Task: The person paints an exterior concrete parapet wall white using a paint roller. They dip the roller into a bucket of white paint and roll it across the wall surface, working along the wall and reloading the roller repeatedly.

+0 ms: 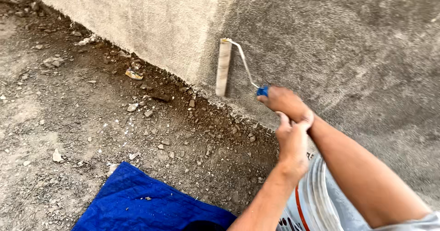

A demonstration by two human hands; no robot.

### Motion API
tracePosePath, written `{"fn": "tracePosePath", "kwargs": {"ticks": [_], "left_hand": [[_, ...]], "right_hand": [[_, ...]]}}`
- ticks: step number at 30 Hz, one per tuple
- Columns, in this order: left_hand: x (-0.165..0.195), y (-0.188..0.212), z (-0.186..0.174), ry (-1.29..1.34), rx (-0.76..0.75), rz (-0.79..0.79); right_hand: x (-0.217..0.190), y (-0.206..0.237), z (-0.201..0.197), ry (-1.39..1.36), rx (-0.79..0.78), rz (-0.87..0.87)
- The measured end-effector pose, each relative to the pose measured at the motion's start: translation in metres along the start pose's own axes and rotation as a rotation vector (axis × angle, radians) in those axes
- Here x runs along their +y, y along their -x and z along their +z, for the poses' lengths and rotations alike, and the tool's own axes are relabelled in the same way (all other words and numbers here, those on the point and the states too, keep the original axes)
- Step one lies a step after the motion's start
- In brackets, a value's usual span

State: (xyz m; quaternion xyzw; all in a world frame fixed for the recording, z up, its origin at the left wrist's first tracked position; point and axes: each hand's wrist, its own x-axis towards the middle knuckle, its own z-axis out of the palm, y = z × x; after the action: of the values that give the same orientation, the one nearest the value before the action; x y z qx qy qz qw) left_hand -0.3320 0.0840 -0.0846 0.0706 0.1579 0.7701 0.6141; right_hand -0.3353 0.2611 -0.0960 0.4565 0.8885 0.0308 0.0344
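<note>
A paint roller [223, 67] with a pale, dirty sleeve stands upright against the lower part of a rough grey wall [348, 43]. Its bent wire frame leads down to a blue handle [262, 91]. My right hand [286, 103] is closed around that handle, of which only the tip shows. Just below it, my left hand [293, 144] is clenched against the right hand and seems to grip the hidden end of the handle. The wall to the right of the roller looks darker than the pale stretch to its left.
A white bucket [316, 201] with a red band sits under my forearms. A blue quilted cloth [146, 203] lies on the dirt ground [68, 116], which is strewn with stones and rubble along the wall's foot.
</note>
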Motion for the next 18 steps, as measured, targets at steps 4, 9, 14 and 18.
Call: {"fn": "tracePosePath", "kwargs": {"ticks": [4, 9, 14, 18], "left_hand": [[0.018, -0.010, -0.008, 0.014, 0.025, 0.067], [-0.001, 0.004, 0.006, -0.016, -0.203, 0.086], [-0.054, 0.043, 0.028, -0.190, -0.577, 0.018], [-0.101, 0.079, 0.046, -0.268, -0.824, -0.213]], "right_hand": [[-0.027, -0.020, -0.002, -0.001, -0.058, 0.040], [0.006, 0.001, -0.033, 0.139, -0.028, -0.004], [0.075, 0.086, -0.067, 0.261, -0.007, 0.151], [0.145, 0.182, -0.090, 0.254, 0.114, 0.225]]}}
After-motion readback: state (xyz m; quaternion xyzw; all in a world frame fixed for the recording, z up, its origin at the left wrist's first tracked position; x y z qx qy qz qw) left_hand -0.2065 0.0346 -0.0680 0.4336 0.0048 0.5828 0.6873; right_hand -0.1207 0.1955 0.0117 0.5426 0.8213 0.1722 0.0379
